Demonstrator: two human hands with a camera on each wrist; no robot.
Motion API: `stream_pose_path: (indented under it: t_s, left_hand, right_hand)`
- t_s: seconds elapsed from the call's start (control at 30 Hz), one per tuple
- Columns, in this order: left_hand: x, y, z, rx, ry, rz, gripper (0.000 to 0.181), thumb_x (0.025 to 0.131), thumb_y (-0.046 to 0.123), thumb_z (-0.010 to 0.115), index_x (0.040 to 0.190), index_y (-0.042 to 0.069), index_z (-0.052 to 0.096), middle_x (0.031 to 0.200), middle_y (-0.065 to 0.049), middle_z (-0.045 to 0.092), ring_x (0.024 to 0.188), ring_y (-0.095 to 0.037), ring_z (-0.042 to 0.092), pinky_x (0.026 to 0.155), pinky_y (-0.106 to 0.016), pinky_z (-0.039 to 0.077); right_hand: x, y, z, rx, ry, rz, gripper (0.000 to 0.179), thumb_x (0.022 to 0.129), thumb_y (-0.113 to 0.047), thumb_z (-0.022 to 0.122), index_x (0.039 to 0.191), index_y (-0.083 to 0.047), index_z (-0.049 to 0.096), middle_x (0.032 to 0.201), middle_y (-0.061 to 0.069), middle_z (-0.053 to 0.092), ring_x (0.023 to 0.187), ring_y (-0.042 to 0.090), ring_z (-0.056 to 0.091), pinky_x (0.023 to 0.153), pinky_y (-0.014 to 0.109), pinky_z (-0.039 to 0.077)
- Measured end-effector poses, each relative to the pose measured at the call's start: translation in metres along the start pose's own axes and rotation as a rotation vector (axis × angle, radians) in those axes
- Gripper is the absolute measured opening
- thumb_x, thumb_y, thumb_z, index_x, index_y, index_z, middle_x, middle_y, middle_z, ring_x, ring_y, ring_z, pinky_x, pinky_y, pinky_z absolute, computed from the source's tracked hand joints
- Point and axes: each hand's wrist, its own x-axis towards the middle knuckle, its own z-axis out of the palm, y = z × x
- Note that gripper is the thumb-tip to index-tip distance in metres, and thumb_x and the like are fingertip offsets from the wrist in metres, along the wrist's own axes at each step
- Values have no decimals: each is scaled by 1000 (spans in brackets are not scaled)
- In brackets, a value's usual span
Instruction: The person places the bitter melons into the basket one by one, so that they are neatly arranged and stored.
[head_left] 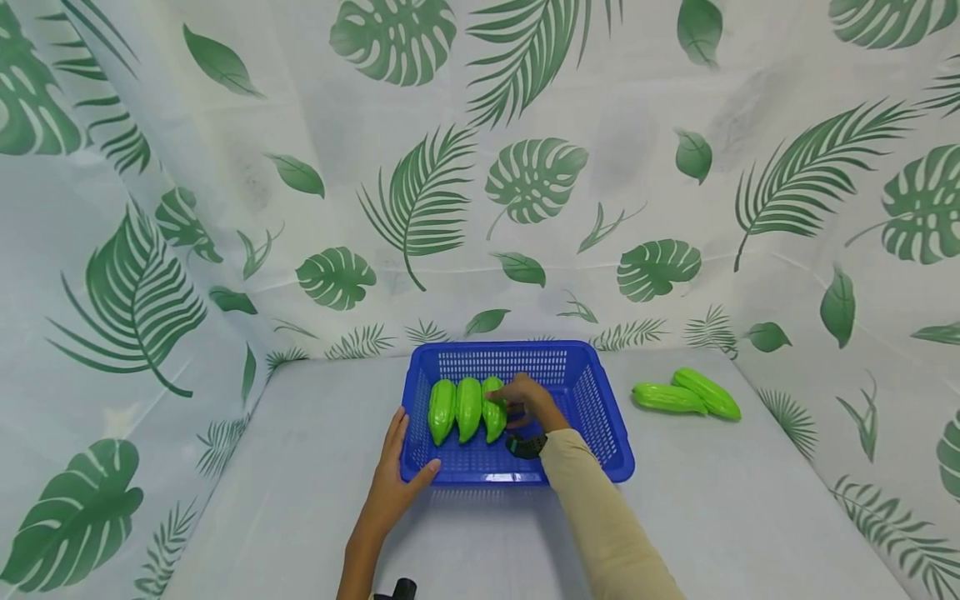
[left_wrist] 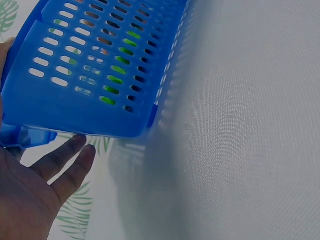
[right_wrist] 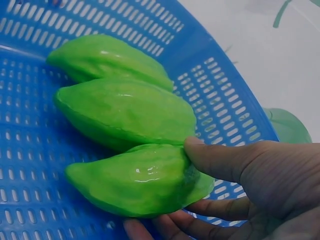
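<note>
Leaf-printed sheeting (head_left: 300, 50) backs a pale tabletop (head_left: 300, 458), on which the left hand (head_left: 393, 479), its fingers spread, spans the near left corner of a blue basket (head_left: 480, 479). Within the basket's left half three green fruits (head_left: 469, 408) lie side by side, the rightmost fruit (right_wrist: 140, 182) pinched near one end between thumb and fingers of the right hand (head_left: 534, 396); its glossy skin could slip from so off-centre a hold, probably rolling it against its neighbour. Beyond the basket's right side, two further fruits (head_left: 669, 398) lie touching.

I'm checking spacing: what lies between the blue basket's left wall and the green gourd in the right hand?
Two green gourds side by side, in the head view.
</note>
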Motion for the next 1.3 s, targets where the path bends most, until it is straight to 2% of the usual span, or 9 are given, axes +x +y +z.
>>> stream_pose_path:
  t_s: [0.23,0.43,0.57,0.83,1.0,1.13,1.3]
  left_hand:
    - [0,0,0,5,-3,-3,89,88,35,69,158,14,17,166,-2,9,152,-33,12,117,-57,20]
    - [-1,0,-1,3,1,-7,91,87,40,70,157,16,18,166,0,10,152,-31,13,116,-57,21]
    - [0,-2,-2,3,-1,-2,91,88,40,70,157,15,18,166,-2,10,152,-33,13,116,-58,21]
    - [0,-3,-1,-3,-8,-17,92,87,42,70,158,17,17,166,3,8,153,-30,11,118,-56,20]
    - [0,-2,-1,7,-1,-2,91,88,37,70,158,16,17,166,-1,9,152,-31,12,117,-56,20]
    - [0,-3,-1,11,-1,1,91,88,40,69,158,15,16,166,-1,9,152,-33,12,117,-57,21]
    - [-1,-2,0,-6,-9,-1,91,88,40,69,158,14,16,166,-2,8,152,-34,11,117,-58,19]
  right_hand:
    - [0,0,-3,4,0,13,53,85,-20,77,123,-1,46,115,24,56,107,39,61,69,48,60]
    - [-15,-4,-6,-8,-19,-18,47,86,-21,75,120,0,49,111,22,56,112,41,60,77,49,60]
    - [-20,-4,-8,-13,-24,-39,42,87,-21,75,115,-1,50,109,20,57,110,39,61,77,49,60]
    - [-25,-5,-17,-43,-24,-47,49,90,-23,71,125,1,48,122,26,56,112,39,60,82,50,59]
    - [-43,-12,-32,-82,-28,-110,54,94,-27,66,131,5,45,125,27,52,116,41,58,87,51,57]
    - [-53,-16,-47,-41,-39,-160,61,96,-30,63,139,5,38,132,28,49,122,41,54,92,53,55]
    - [-64,-20,-69,-5,-59,-293,61,99,-33,56,144,3,35,140,29,46,128,42,51,96,52,53]
